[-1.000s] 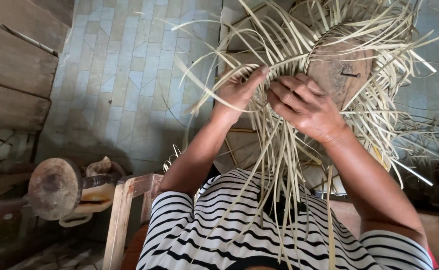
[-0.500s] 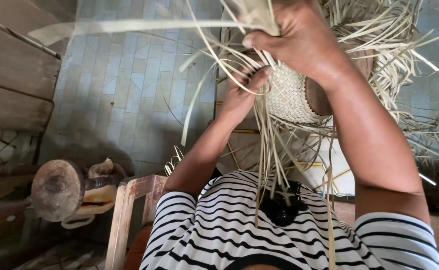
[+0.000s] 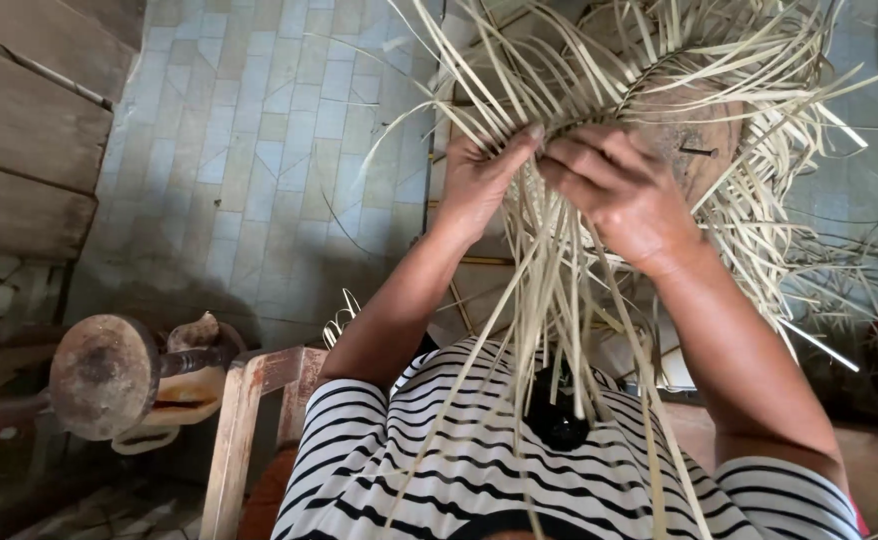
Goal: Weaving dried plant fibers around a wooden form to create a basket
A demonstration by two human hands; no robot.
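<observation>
A half-woven piece of pale straw (image 3: 649, 70) sits over a round wooden block (image 3: 694, 140) in front of me, with long loose strips (image 3: 549, 300) hanging down over my striped shirt. My left hand (image 3: 484, 180) pinches strips at the weave's near edge. My right hand (image 3: 624, 195) is close beside it, fingers curled around more strips at the same edge. Both hands nearly touch. The woven part is mostly hidden behind the hands and loose strips.
A tiled floor (image 3: 249, 170) lies to the left. A wooden chair frame (image 3: 244, 420) stands at my left side, next to a round wooden block on a stand (image 3: 104, 375). Wooden planks (image 3: 19, 130) run along the far left.
My right hand, raised high pulling a strip half a second ago, has come back down to the weave's edge beside the left hand. The left hand stayed at the edge.
</observation>
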